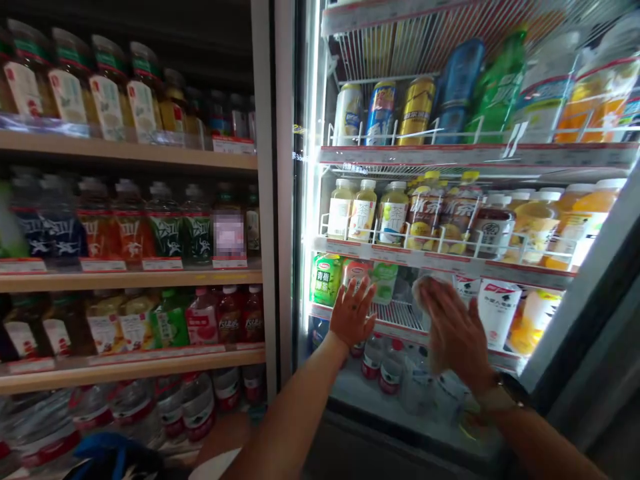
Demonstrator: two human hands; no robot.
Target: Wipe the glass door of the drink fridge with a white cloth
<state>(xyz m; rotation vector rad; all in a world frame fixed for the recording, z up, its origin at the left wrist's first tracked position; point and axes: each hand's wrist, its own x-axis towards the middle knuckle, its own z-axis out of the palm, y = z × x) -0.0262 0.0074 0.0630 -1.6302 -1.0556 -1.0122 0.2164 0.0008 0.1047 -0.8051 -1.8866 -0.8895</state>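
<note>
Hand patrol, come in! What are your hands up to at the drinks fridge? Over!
Left hand open, beside a green-labelled bottle. Right hand open, against something rounded, hard to tell what. White drink pack by right hand, on the fridge shelf.

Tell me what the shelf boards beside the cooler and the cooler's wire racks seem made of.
The shelf boards look like wood or wood-effect laminate: warm tan, faint grain, satin sheen. The wire racks look like white-coated metal: thin rods, smooth finish.
</note>
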